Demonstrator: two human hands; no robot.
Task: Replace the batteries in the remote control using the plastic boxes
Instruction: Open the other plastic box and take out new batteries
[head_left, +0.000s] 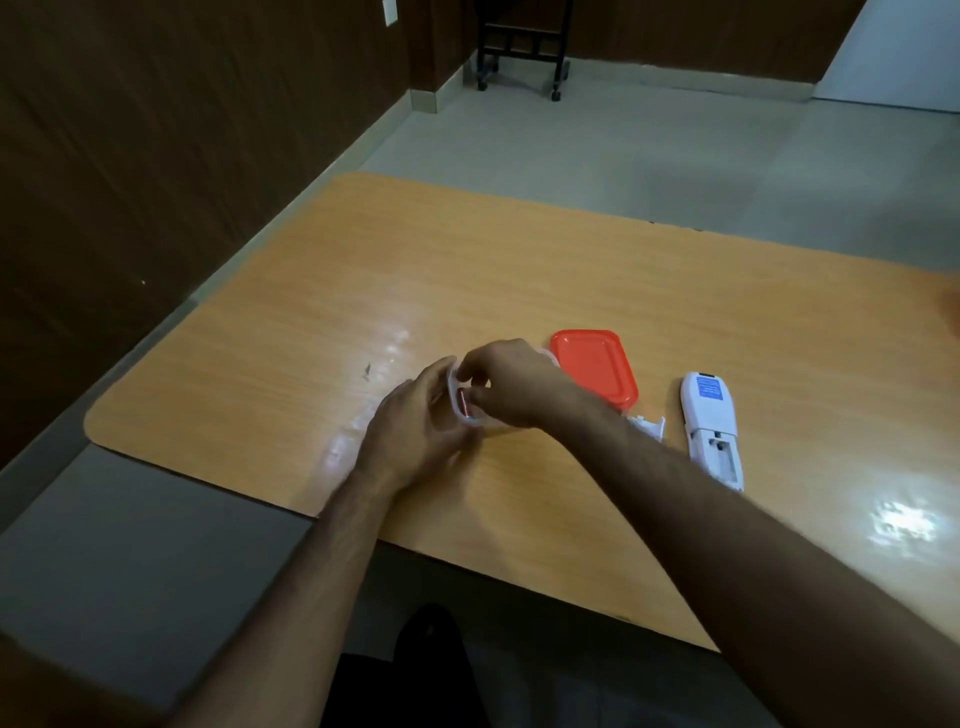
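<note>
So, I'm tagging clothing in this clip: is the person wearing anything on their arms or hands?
Nothing shows. The left hand and right hand are bare, with no gloves, rings, watch or bands in view. Both forearms are uncovered right up to the frame's edge, so no sleeves appear.

No text can be read anywhere. The only printed thing is a blue label (710, 387) on the back of the white remote control (712, 431), near its far end above the open battery compartment (722, 456); its pale lines of print are too small and blurred to make out.
</note>
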